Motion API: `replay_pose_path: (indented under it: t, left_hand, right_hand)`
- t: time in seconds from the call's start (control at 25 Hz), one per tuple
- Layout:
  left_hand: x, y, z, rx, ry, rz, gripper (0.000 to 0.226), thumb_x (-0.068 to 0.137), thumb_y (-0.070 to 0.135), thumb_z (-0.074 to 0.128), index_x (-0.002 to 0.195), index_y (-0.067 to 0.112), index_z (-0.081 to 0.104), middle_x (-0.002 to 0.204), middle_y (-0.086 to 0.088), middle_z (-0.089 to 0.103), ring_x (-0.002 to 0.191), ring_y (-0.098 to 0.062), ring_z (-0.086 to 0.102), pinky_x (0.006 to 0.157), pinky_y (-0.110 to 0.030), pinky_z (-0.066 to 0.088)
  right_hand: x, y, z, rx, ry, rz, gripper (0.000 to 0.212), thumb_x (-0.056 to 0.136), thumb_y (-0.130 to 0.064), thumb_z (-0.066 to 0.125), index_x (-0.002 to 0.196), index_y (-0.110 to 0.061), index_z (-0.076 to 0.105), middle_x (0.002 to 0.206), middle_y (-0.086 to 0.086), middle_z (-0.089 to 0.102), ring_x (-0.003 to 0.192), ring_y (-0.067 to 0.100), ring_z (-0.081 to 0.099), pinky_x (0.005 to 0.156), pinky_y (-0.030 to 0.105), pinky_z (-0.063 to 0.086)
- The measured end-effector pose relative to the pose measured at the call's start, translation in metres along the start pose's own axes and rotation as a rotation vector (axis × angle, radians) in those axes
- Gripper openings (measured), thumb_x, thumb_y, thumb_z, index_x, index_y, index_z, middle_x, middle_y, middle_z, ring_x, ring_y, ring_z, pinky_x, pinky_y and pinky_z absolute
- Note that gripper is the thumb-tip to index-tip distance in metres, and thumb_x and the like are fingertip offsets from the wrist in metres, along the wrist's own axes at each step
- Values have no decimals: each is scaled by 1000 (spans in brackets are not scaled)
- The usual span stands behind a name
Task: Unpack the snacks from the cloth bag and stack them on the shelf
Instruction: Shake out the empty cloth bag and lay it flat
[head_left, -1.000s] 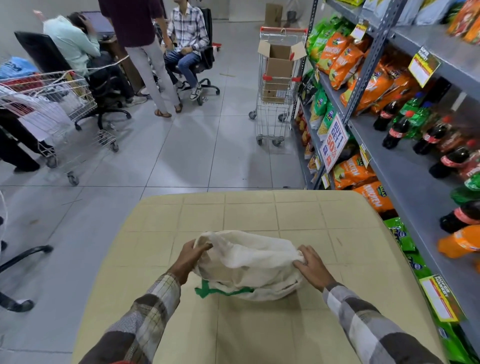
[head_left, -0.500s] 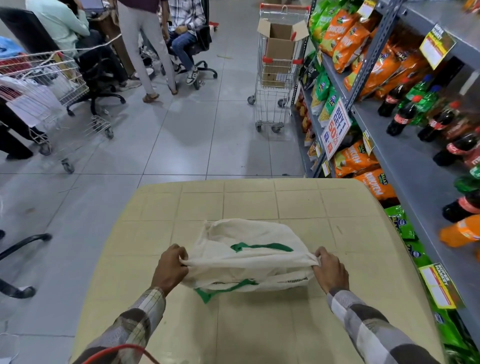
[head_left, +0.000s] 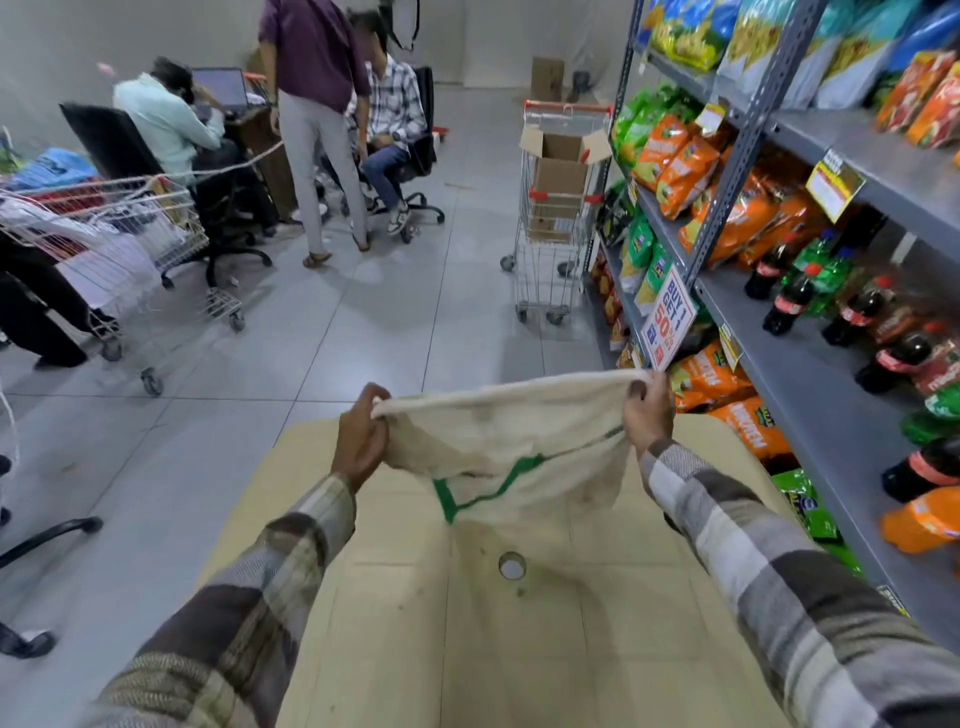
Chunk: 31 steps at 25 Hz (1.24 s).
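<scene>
Head view: both hands held the cloth bag (head_left: 511, 441) stretched above the table (head_left: 519, 649).

Left hand (head_left: 360, 440) was clenched on the bag's left top corner and right hand (head_left: 648, 410) gripped its right corner, so the cream cloth with green trim hung slack between them, off the tan tabletop. Snack packets (head_left: 680, 171) and soda bottles (head_left: 789, 299) filled the grey shelf (head_left: 810, 395) just to the right.

Grey tiled floor (head_left: 363, 332), pale wall (head_left: 78, 47), black office chairs (head_left: 119, 150), and wire trolleys (head_left: 556, 218).
</scene>
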<state>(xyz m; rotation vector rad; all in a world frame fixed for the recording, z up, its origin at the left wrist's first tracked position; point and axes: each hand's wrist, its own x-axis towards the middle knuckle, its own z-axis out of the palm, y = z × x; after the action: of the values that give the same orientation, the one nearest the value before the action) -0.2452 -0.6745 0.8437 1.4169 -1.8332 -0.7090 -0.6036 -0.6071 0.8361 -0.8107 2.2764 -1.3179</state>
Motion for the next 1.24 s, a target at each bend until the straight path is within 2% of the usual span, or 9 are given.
replay_pose_path:
  t: [0.16, 0.28, 0.4, 0.52, 0.68, 0.88, 0.96, 1.08, 1.24]
  left_hand:
    - [56, 45, -40, -98, 177, 60, 17, 81, 20, 42, 85, 5, 50, 77, -7, 54, 73, -19, 47, 57, -30, 36]
    - [43, 34, -45, 41, 178, 2, 29, 70, 32, 54, 77, 4, 50, 71, -11, 56, 71, -26, 50, 62, -35, 36]
    - [-7, -11, -23, 141, 29, -95, 42, 61, 44, 56, 68, 2, 59, 66, -16, 62, 67, -30, 59, 64, -38, 46]
    - [-73, -67, 8, 236, -141, -251, 30, 67, 27, 65, 79, 0, 71, 82, -15, 65, 80, -31, 64, 71, -35, 46]
    - [-168, -129, 45, 304, -432, -314, 19, 67, 12, 68, 82, 1, 64, 93, -15, 54, 88, -29, 56, 74, -34, 41]
    - [-236, -157, 64, 389, -638, -353, 28, 68, 36, 73, 73, 26, 48, 94, -5, 49, 94, -24, 50, 77, -31, 43]
    - [-241, -160, 65, 488, -598, -301, 31, 73, 41, 71, 72, 23, 47, 101, -4, 47, 100, -24, 47, 76, -30, 44]
    - [-238, -158, 70, 451, -565, -175, 15, 75, 19, 69, 78, 11, 56, 102, -5, 50, 97, -25, 47, 79, -29, 45]
    - [-226, -149, 73, 369, -642, -88, 25, 67, 6, 64, 78, 16, 43, 80, 6, 42, 81, -20, 45, 64, -23, 30]
  right_hand:
    - [25, -61, -32, -168, 86, -521, 29, 99, -26, 56, 120, -7, 49, 106, 18, 62, 95, 31, 58, 80, 40, 44]
    - [9, -48, -44, -343, -60, -642, 39, 81, -2, 71, 109, -16, 48, 101, 9, 63, 91, 28, 61, 78, 31, 46]
    - [-20, 7, -41, -312, -157, -507, 48, 70, 9, 72, 107, -18, 54, 101, 8, 66, 94, 26, 63, 81, 34, 54]
    - [-54, 75, -33, -328, -94, -329, 42, 68, 1, 77, 101, -16, 59, 98, 6, 60, 93, 27, 55, 79, 37, 50]
    - [-114, 172, -14, -224, -212, 45, 17, 76, 0, 75, 89, -8, 67, 87, 13, 70, 82, 32, 67, 73, 35, 52]
    - [-171, 243, -13, -64, -337, 314, 9, 90, -7, 67, 92, -12, 60, 94, 14, 70, 91, 30, 66, 67, 30, 45]
    - [-178, 251, -17, -67, -327, 350, 8, 95, -8, 60, 95, -11, 53, 99, 18, 66, 90, 31, 63, 64, 27, 42]
    - [-178, 252, -19, -214, -267, 250, 9, 91, -2, 62, 92, -4, 54, 103, 14, 57, 102, 30, 53, 78, 31, 34]
    - [-168, 241, -23, -76, -373, 166, 32, 82, 8, 65, 70, -12, 44, 72, 3, 48, 77, 18, 45, 68, 30, 32]
